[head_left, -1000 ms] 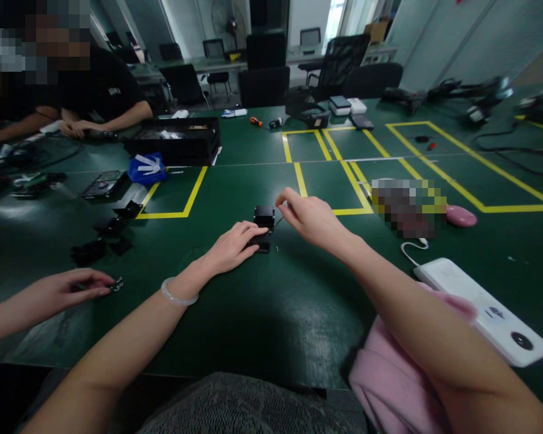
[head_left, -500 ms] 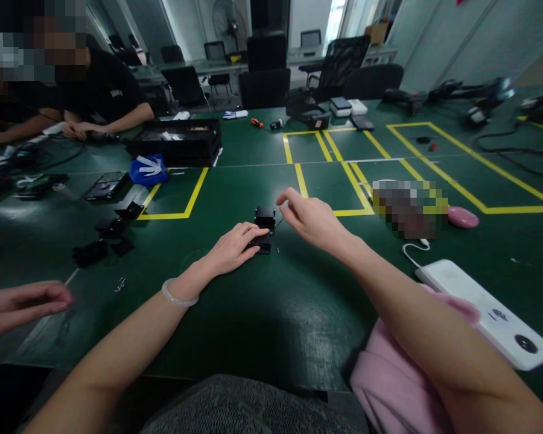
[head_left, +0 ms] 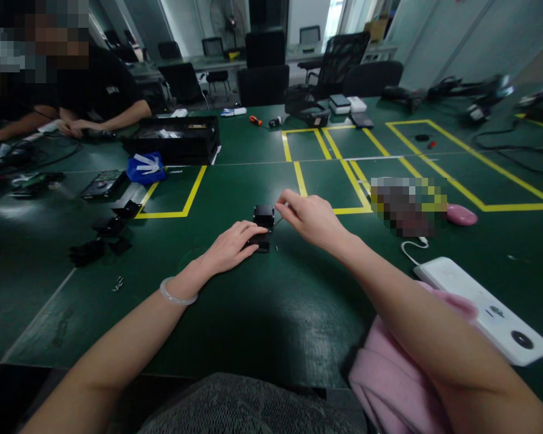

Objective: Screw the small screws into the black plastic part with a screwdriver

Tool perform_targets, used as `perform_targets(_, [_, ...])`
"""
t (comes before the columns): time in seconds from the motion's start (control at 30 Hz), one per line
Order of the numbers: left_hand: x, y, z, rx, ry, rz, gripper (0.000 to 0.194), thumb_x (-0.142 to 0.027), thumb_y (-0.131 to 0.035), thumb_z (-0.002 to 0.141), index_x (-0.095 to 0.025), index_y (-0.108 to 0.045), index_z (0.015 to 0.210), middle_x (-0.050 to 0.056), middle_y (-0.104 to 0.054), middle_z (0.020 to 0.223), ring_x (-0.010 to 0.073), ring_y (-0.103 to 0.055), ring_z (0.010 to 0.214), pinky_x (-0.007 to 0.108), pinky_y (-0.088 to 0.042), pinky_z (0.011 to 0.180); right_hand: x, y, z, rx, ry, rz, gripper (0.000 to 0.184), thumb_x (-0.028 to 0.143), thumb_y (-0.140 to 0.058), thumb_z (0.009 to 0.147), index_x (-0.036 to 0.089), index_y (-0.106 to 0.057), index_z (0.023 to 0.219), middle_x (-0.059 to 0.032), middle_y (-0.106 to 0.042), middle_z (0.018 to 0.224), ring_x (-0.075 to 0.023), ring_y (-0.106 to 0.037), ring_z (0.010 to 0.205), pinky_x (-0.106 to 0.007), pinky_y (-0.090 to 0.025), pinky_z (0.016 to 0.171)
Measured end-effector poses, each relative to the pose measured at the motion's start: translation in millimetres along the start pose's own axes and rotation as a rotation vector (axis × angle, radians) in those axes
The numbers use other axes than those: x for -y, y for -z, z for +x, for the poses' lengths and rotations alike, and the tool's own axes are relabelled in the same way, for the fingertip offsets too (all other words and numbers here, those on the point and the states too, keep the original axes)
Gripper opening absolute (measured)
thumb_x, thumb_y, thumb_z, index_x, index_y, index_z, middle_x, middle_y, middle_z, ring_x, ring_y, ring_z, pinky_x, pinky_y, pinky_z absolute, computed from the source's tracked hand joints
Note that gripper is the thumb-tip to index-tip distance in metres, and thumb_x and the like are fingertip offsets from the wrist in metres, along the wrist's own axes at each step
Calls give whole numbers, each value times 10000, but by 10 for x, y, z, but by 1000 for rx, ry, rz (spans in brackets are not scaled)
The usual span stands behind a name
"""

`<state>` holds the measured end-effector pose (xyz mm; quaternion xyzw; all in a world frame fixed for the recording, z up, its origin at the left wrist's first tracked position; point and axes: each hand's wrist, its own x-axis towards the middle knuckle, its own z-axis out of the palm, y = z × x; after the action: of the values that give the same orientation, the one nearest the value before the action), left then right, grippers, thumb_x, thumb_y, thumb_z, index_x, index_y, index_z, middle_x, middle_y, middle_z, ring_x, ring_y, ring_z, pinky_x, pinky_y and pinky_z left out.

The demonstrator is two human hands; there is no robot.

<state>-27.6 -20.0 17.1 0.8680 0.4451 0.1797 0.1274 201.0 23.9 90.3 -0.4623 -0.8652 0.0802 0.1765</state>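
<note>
A small black bracket part (head_left: 263,216) stands on the green table (head_left: 262,301) in front of me. My left hand (head_left: 232,247), with a pale bangle on the wrist, lies over its lower front piece and presses it down with fingers together. My right hand (head_left: 311,218) is just right of the part, its fingers pinched on a thin tool whose tip points at the part's side. A tiny screw (head_left: 277,247) lies on the table beside the part.
Several loose black parts (head_left: 100,232) and small screws (head_left: 117,282) lie to the left. A black tray (head_left: 176,138) and blue bag (head_left: 146,167) sit behind them. A white device (head_left: 482,310) on pink cloth (head_left: 389,374) lies at right. Other people sit at far left.
The neighbour's hand at the lower left has pulled back out of view, leaving the small screws on the table. My right hand has dipped slightly toward the part.
</note>
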Motion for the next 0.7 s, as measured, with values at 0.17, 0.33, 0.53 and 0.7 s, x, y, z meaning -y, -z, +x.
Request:
perform_targets(0.17, [12, -9, -1, 1, -8, -1, 373, -297, -459, 1008, -231, -490, 1373, 107, -547, 1317, 270, -530, 1195, 461, -493, 1008, 5, -4, -5, -2, 12, 48, 332, 319, -345, 998, 189, -567, 1208, -54, -680, 809, -172, -567, 708, -273, -266, 613])
perform_targets(0.33, [12, -6, 0, -2, -10, -9, 370, -302, -461, 1005, -239, -497, 1368, 105, -555, 1312, 270, -532, 1197, 470, -489, 1018, 6, -10, -9, -16, 3, 12, 318, 378, -349, 1006, 210, -604, 1096, -52, -676, 800, -173, -570, 711, -277, -243, 604])
perform_targets(0.53, [13, -5, -3, 2, -8, -6, 383, -289, -467, 1003, -230, -487, 1382, 108, -545, 1318, 269, -530, 1201, 458, -499, 1004, -2, -27, 2, -20, 19, 57, 326, 306, -347, 994, 192, -566, 1208, -51, -684, 814, -170, -572, 713, -272, -275, 623])
perform_targets(0.7, [5, -12, 1, -5, -14, -1, 378, -291, -463, 1001, -228, -500, 1372, 107, -547, 1311, 270, -527, 1207, 464, -489, 1022, -15, -26, 10, -15, -6, 3, 315, 375, -363, 1004, 208, -614, 1094, -54, -685, 813, -178, -579, 720, -277, -254, 619])
